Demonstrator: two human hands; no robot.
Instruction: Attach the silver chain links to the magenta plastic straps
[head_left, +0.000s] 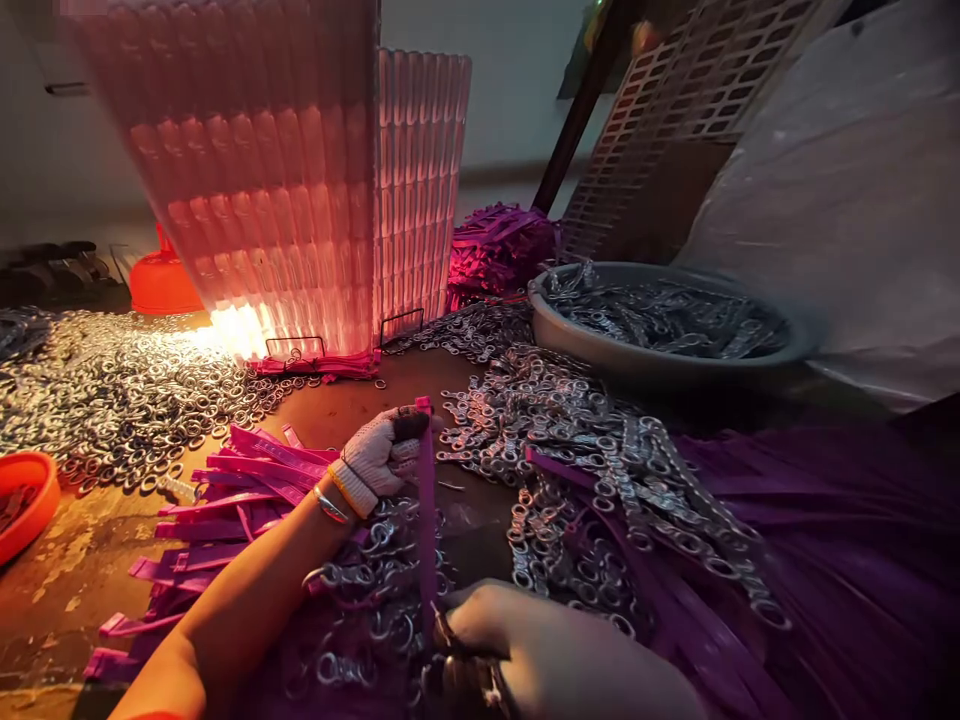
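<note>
My left hand (pixel 373 462), in a white knitted glove with dark-covered fingertips, pinches the upper end of a narrow purple strap (pixel 427 500). The strap hangs straight down between my hands. At the bottom of the view, my right hand (pixel 499 630) is closed around its lower end; dark material with a glint of metal shows at these fingers, but I cannot make out what it is. Purple straps with folded ends (pixel 217 510) lie left of my left forearm. Silver metal links with rings (pixel 375 580) lie below my left hand.
Loose silver rings (pixel 112 390) pile up at left, near a red bowl (pixel 34 505). Silver ring-ended pieces (pixel 540 420) lie right of centre, before a grey basin (pixel 645 350) of similar pieces. Purple straps (pixel 810 560) spread at right. Ribbed translucent panels (pixel 277 190) stand behind.
</note>
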